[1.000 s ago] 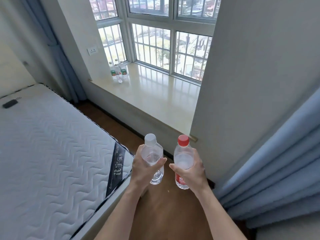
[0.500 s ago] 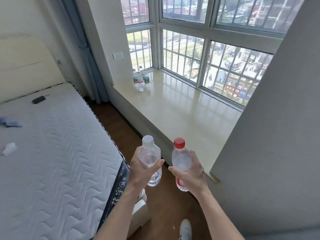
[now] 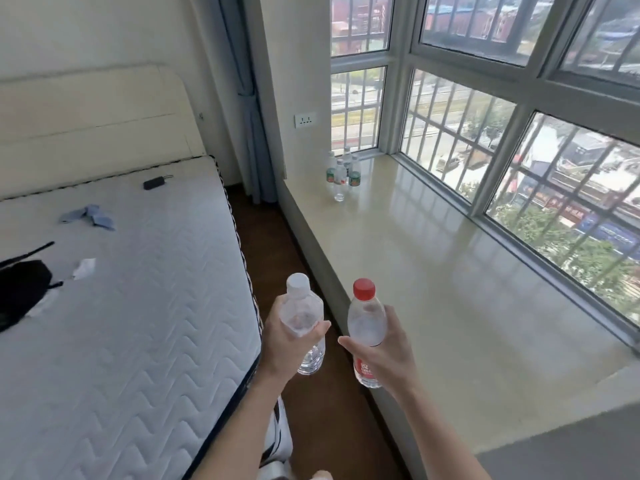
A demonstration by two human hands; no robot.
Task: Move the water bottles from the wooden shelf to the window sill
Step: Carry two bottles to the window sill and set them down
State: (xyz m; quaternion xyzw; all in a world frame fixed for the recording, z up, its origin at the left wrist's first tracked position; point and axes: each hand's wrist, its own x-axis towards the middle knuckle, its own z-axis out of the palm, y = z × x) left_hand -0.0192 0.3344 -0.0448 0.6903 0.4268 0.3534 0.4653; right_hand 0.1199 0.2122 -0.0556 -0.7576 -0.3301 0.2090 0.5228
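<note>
Held upright in the left hand (image 3: 289,344): a clear water bottle with a white cap (image 3: 300,315), fingers curled round its body, thumb across the front. Gripped the same way in the right hand (image 3: 386,351): a second water bottle with a red cap (image 3: 366,318) and a red label, fingers wrapped round its middle. Both in the air, side by side, close but apart. White-capped one over the strip of wooden floor (image 3: 277,237) between the bed (image 3: 138,323) and the window sill (image 3: 450,278); red-capped one at the sill's front edge, toward its near end.

Standing at the sill's far left corner, by the wall: a tight cluster of small bottles (image 3: 341,173), several with green labels, one clear one in front of the rest. Above that corner, on the wall, a white socket plate (image 3: 304,120).

On the mattress: a small black object (image 3: 154,183) near the headboard, crumpled blue cloth (image 3: 88,216), a white scrap (image 3: 83,268), and a black bag (image 3: 20,292) at the left edge.
</note>
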